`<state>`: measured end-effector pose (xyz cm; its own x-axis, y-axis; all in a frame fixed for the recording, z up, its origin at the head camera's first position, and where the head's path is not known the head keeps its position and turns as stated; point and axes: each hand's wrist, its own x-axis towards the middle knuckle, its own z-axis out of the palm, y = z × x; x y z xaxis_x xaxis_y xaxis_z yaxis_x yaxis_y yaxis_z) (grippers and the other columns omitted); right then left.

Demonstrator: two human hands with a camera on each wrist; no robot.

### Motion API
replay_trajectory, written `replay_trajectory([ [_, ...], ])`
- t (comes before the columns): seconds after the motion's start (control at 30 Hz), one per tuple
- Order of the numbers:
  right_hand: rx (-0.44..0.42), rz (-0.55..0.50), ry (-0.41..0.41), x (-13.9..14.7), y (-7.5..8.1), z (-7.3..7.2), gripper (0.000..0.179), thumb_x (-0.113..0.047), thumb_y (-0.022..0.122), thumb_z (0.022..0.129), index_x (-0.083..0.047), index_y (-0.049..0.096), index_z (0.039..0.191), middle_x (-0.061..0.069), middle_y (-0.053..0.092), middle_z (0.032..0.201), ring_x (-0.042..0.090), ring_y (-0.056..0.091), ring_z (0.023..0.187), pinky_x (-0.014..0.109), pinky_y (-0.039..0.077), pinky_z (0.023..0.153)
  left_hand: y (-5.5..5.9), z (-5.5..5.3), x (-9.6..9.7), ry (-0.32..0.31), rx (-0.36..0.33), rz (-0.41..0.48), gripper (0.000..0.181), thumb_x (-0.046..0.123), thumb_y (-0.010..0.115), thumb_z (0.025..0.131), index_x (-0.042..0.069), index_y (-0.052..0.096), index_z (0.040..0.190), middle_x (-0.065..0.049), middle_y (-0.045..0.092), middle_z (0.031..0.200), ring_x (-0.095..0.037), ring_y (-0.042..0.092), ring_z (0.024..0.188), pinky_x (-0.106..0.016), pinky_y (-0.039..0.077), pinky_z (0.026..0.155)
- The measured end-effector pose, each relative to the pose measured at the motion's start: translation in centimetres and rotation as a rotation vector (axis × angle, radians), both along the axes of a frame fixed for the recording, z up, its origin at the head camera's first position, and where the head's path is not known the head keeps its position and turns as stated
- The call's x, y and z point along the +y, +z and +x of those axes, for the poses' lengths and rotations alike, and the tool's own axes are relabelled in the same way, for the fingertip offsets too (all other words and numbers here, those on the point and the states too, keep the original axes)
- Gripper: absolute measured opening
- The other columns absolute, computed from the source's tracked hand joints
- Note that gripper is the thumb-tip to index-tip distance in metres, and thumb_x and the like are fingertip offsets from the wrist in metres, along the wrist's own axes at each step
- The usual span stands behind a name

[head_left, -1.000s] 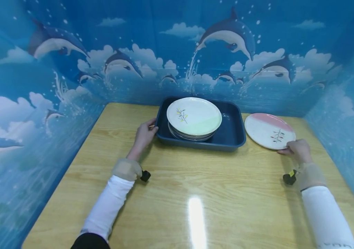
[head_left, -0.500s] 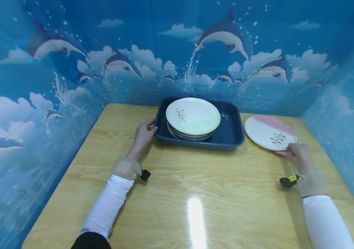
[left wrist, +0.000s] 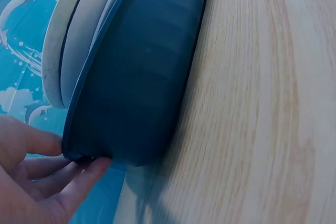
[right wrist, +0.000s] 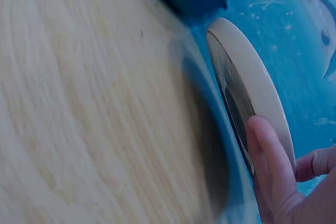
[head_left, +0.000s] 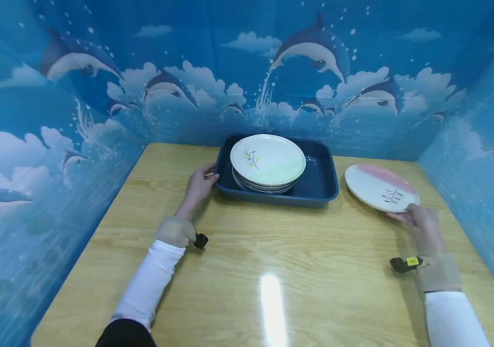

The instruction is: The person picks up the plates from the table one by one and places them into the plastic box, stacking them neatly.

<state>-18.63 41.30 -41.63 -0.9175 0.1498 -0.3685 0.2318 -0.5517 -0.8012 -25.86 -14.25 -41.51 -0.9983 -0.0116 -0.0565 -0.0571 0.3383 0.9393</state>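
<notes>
My right hand (head_left: pixel 425 224) grips the near right rim of a white and pink plate (head_left: pixel 377 188) with a twig pattern. In the right wrist view the fingers (right wrist: pixel 268 150) lie under the plate (right wrist: pixel 257 72) and the thumb is on its other side; a gap with shadow shows between plate and table. My left hand (head_left: pixel 199 185) holds the left end of a dark blue rectangular baking pan (head_left: pixel 321 168), thumb at the rim and fingers beneath it in the left wrist view. Stacked plates stand in the pan, the top plate (head_left: pixel 268 159) white and pale green.
The pan and plates are toward the back of a wooden table (head_left: pixel 308 260). Behind and on both sides hangs a blue dolphin-print curtain (head_left: pixel 212 58). A black wrist camera (head_left: pixel 403 264) juts from the right wrist, another camera (head_left: pixel 200 240) from the left.
The right hand has drawn the pink plate slightly right and toward me, and it has come up off the table. The left hand stays at the pan; the view shifts a little.
</notes>
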Motion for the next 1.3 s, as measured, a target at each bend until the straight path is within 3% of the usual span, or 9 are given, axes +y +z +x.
replay_trajectory([
  [0.17, 0.006, 0.041, -0.04, -0.5, 0.8, 0.1, 0.068, 0.015, 0.033, 0.096, -0.003, 0.013, 0.159, 0.009, 0.065, 0.083, 0.026, 0.075, 0.077, 0.037, 0.062, 0.083, -0.2, 0.6, -0.6, 0.018, 0.012, 0.058, 0.047, 0.008, 0.053, 0.106, 0.001, 0.044, 0.151, -0.023, 0.05, 0.149, -0.038, 0.058, 0.126, -0.051, 0.053, 0.101],
  [0.27, 0.047, 0.084, -0.031, -1.1, 1.8, 0.2, 0.036, 0.015, 0.037, 0.096, 0.001, 0.053, 0.125, 0.008, 0.063, 0.09, 0.025, 0.074, 0.076, 0.037, 0.063, 0.078, -0.2, 0.9, -1.0, 0.037, 0.01, 0.086, 0.046, 0.012, 0.053, 0.106, -0.001, 0.045, 0.15, -0.023, 0.05, 0.148, -0.039, 0.058, 0.126, -0.051, 0.053, 0.101],
  [0.33, 0.088, 0.112, -0.01, -1.6, 2.6, 0.3, 0.026, 0.013, 0.039, 0.097, 0.003, 0.063, 0.1, 0.006, 0.064, 0.092, 0.024, 0.074, 0.075, 0.035, 0.064, 0.074, 0.0, 1.2, -1.2, 0.055, 0.023, 0.075, 0.046, 0.015, 0.053, 0.106, -0.001, 0.047, 0.149, -0.023, 0.052, 0.147, -0.038, 0.058, 0.126, -0.051, 0.053, 0.101],
  [0.47, 0.125, 0.114, 0.054, -3.1, 4.3, 0.7, 0.032, 0.008, 0.045, 0.101, -0.005, 0.072, 0.091, 0.005, 0.069, 0.091, 0.023, 0.074, 0.075, 0.033, 0.064, 0.069, 1.2, 2.0, -1.4, 0.096, 0.073, 0.01, 0.043, 0.023, 0.054, 0.107, 0.0, 0.054, 0.144, -0.02, 0.059, 0.14, -0.035, 0.06, 0.122, -0.049, 0.054, 0.098],
  [0.6, 0.163, 0.088, 0.118, -5.3, 5.7, 1.0, 0.029, 0.009, 0.048, 0.1, -0.008, 0.072, 0.095, 0.007, 0.073, 0.091, 0.025, 0.075, 0.076, 0.035, 0.064, 0.068, 2.8, 2.9, -0.9, 0.097, 0.141, -0.04, 0.041, 0.026, 0.054, 0.107, 0.001, 0.058, 0.14, -0.018, 0.062, 0.136, -0.032, 0.059, 0.123, -0.045, 0.054, 0.099],
  [0.7, 0.194, 0.103, 0.17, -7.0, 6.3, 1.3, 0.033, 0.01, 0.049, 0.1, -0.003, 0.064, 0.125, 0.006, 0.072, 0.096, 0.026, 0.075, 0.077, 0.035, 0.064, 0.069, 3.9, 3.7, -0.1, 0.064, 0.195, -0.037, 0.04, 0.024, 0.054, 0.107, -0.001, 0.059, 0.138, -0.018, 0.061, 0.138, -0.032, 0.056, 0.127, -0.045, 0.049, 0.105],
  [0.83, 0.214, 0.171, 0.251, -9.4, 6.9, 1.6, 0.066, 0.009, 0.047, 0.101, 0.011, 0.011, 0.156, 0.001, 0.069, 0.101, 0.024, 0.073, 0.079, 0.031, 0.064, 0.07, 5.2, 4.8, 1.2, -0.016, 0.212, -0.014, 0.039, 0.022, 0.053, 0.107, -0.001, 0.06, 0.137, -0.018, 0.06, 0.14, -0.033, 0.055, 0.129, -0.045, 0.047, 0.107],
  [1.13, 0.217, 0.37, 0.448, -14.2, 7.8, 2.5, 0.064, 0.004, 0.039, 0.104, 0.016, 0.001, 0.154, -0.006, 0.067, 0.103, 0.015, 0.074, 0.081, 0.026, 0.063, 0.07, 6.5, 6.9, 3.9, -0.375, -0.099, 0.311, 0.047, 0.027, 0.039, 0.112, -0.001, 0.045, 0.149, -0.024, 0.058, 0.137, -0.036, 0.062, 0.121, -0.044, 0.056, 0.098],
  [1.3, 0.238, 0.49, 0.584, -15.8, 7.7, 3.2, 0.063, 0.002, 0.04, 0.103, 0.018, 0.005, 0.153, -0.006, 0.067, 0.105, 0.012, 0.073, 0.083, 0.027, 0.063, 0.07, 6.5, 8.0, 4.1, -0.421, -0.189, 0.406, 0.048, 0.028, 0.039, 0.112, -0.008, 0.049, 0.143, -0.015, 0.071, 0.111, -0.022, 0.074, 0.092, -0.034, 0.062, 0.083],
])
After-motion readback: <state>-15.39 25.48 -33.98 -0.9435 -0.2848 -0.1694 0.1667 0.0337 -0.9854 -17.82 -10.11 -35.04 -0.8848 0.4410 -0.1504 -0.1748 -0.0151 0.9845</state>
